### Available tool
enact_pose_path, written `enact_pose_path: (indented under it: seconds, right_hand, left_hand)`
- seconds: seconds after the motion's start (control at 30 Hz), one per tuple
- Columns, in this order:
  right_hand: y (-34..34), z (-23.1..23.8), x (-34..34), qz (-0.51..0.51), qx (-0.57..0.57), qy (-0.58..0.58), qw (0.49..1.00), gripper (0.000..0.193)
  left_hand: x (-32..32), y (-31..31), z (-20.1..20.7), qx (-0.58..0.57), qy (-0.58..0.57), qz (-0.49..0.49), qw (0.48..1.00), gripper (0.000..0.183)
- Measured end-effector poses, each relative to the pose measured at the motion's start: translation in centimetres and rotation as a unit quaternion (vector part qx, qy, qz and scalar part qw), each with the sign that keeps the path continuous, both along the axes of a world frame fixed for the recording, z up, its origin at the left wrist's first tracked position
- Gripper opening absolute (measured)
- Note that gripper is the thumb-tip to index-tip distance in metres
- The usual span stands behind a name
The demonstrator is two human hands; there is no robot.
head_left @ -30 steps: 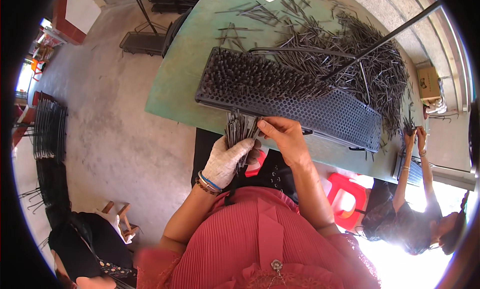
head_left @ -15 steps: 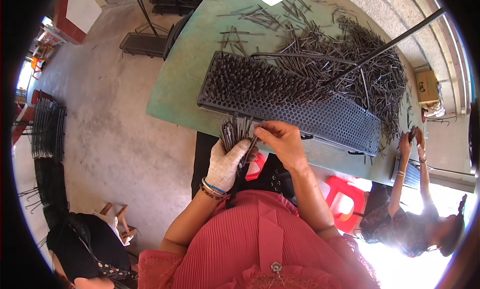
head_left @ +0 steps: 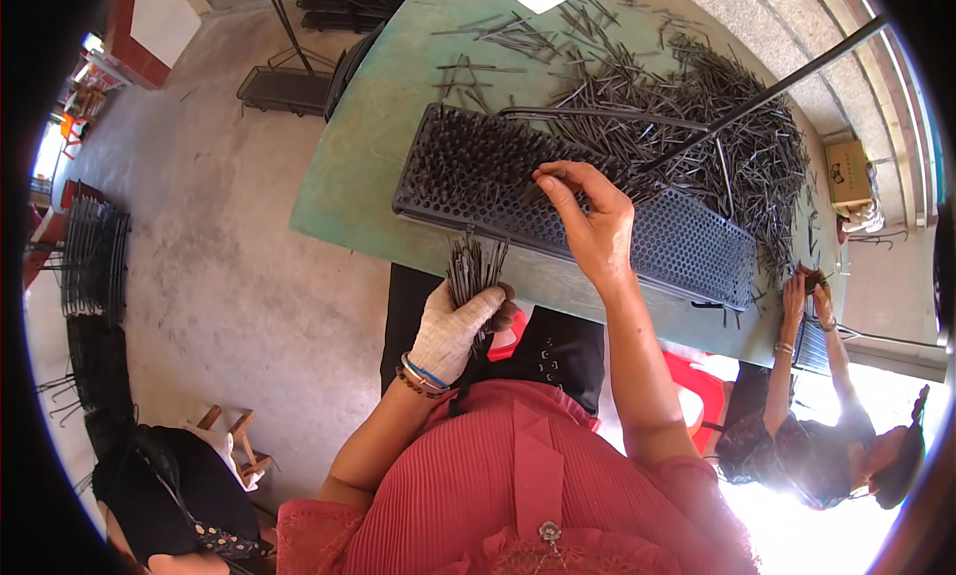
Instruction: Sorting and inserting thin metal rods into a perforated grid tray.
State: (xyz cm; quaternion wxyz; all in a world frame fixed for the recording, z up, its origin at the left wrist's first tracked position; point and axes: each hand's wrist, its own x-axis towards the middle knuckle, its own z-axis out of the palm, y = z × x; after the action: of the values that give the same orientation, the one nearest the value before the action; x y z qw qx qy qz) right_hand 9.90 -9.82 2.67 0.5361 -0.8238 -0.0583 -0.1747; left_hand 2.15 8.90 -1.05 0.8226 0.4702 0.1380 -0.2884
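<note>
My left hand (head_left: 453, 326), in a pale work glove with bracelets at the wrist, grips a bundle of thin dark rods (head_left: 475, 266) just off the table's near edge. The rods stand upright out of the fist. Bare and raised, my right hand (head_left: 593, 207) is over a black perforated rack (head_left: 687, 236), thumb and fingertips pinched together. Whatever is between them cannot be made out against the dark background. Rods (head_left: 478, 157) fill the rack's left and far holes, packed close and standing up; the near and right holes show bare.
A heap of loose rods (head_left: 717, 127) covers the green table (head_left: 349, 177) behind the rack. A black metal bar (head_left: 777, 87) slants over it. At the right, a co-worker's hands (head_left: 807, 291) handle dark pieces. A red stool (head_left: 687, 376) stands below the table.
My right hand has left the bundle and moved up and away to the rack, fingers still pinched. My left hand keeps its hold on the bundle nearly in place.
</note>
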Motion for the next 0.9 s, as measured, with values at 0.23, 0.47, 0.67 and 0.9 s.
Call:
enact_pose_path:
  seconds: [0.23,0.47,0.67,0.9]
  right_hand:
    - [0.5,-0.8,0.2,-0.004,0.03,-0.004,1.0,0.015]
    - [1.3,-2.2,-0.4,-0.028,0.012,0.002,1.0,0.014]
    - [1.7,-2.8,-0.5,-0.061,-0.091,-0.071,0.991,0.019]
    - [1.5,-3.0,-0.4,-0.065,-0.205,-0.128,0.968,0.023]
  left_hand:
    - [0.0,0.2,-0.2,-0.033,0.014,-0.005,0.999,0.025]
    - [0.1,0.2,-0.1,-0.029,0.035,-0.015,0.999,0.024]
    - [0.1,0.2,-0.4,-0.048,0.023,0.002,0.999,0.021]
    - [0.1,0.3,-0.5,-0.04,0.023,-0.018,0.999,0.022]
